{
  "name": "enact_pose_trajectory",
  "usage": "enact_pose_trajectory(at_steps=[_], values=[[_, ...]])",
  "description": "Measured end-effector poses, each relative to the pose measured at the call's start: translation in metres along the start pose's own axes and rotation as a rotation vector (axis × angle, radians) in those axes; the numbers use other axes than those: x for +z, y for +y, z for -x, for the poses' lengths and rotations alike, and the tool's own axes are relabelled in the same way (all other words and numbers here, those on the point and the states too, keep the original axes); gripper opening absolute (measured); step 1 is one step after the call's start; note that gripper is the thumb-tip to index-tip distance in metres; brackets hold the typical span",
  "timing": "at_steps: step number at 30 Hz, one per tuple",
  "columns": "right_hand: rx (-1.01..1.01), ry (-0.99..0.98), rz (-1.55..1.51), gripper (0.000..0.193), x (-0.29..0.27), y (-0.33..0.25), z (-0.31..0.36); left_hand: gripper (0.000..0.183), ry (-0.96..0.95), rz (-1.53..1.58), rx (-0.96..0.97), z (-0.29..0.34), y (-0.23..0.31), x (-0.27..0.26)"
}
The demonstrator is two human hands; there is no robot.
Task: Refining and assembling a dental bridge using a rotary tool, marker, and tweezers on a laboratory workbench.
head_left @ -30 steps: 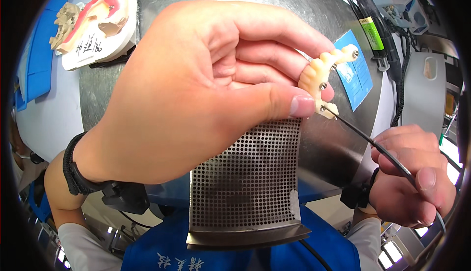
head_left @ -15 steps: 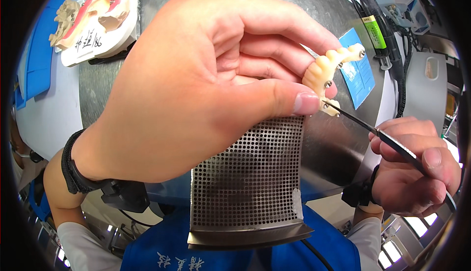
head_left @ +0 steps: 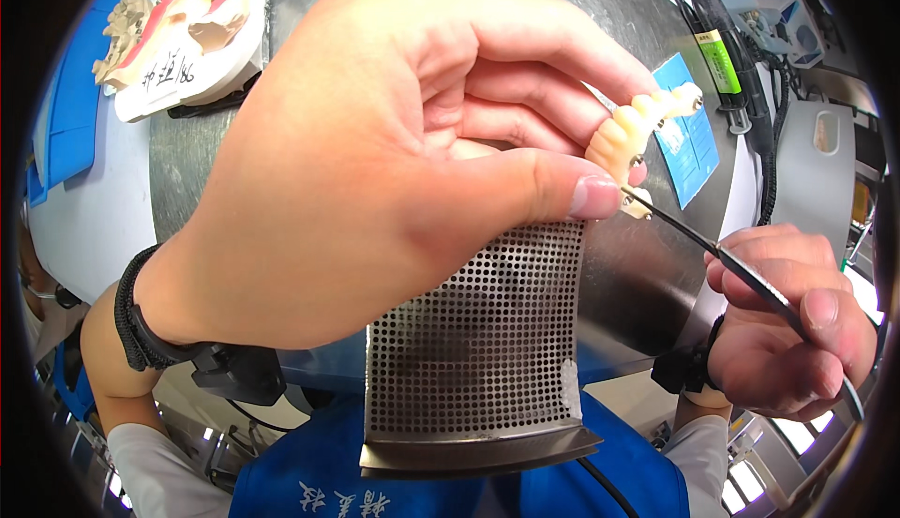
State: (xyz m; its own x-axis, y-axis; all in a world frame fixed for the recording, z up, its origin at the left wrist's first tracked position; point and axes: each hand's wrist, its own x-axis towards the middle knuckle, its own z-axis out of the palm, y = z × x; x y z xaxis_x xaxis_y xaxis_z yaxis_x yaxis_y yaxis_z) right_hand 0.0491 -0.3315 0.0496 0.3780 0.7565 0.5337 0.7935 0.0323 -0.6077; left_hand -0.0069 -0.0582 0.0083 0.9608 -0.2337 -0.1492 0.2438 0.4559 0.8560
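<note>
My left hand pinches a cream-coloured dental bridge between thumb and fingers; part of it is hidden behind the thumb. The bridge is arch-shaped, with tooth forms on one side and small metal sleeves set along it. In my right hand is a slim dark metal dental hand instrument, held like a pen. Its thin tip meets the bridge near its lower end, close to my left thumb; whether it touches the surface I cannot tell.
A perforated metal grille lies below my left hand. At the back left stands a dental model with pink gum, beside a blue tray. A blue packet and corded handpieces are at the right.
The bridge has shifted slightly right and turned a little in my left hand, showing less of its metal sleeves. The instrument's tip has moved slightly up along the bridge.
</note>
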Motion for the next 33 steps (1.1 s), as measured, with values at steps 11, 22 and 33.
enact_pose_trajectory(at_steps=[11, 22, 33], values=[[-0.003, 0.0, -0.01, 0.054, 0.004, -0.003, -0.001, 0.043, 0.042, 0.087, 0.175, 0.007, -0.03, 0.004], [0.061, -0.128, 0.117, 0.048, 0.0, -0.02, -0.005, 0.041, -0.044, 0.136, 0.174, 0.007, -0.028, -0.004], [0.058, -0.129, 0.113, 0.042, -0.004, -0.021, 0.001, 0.04, 0.037, 0.002, 0.145, 0.013, -0.027, -0.004]])
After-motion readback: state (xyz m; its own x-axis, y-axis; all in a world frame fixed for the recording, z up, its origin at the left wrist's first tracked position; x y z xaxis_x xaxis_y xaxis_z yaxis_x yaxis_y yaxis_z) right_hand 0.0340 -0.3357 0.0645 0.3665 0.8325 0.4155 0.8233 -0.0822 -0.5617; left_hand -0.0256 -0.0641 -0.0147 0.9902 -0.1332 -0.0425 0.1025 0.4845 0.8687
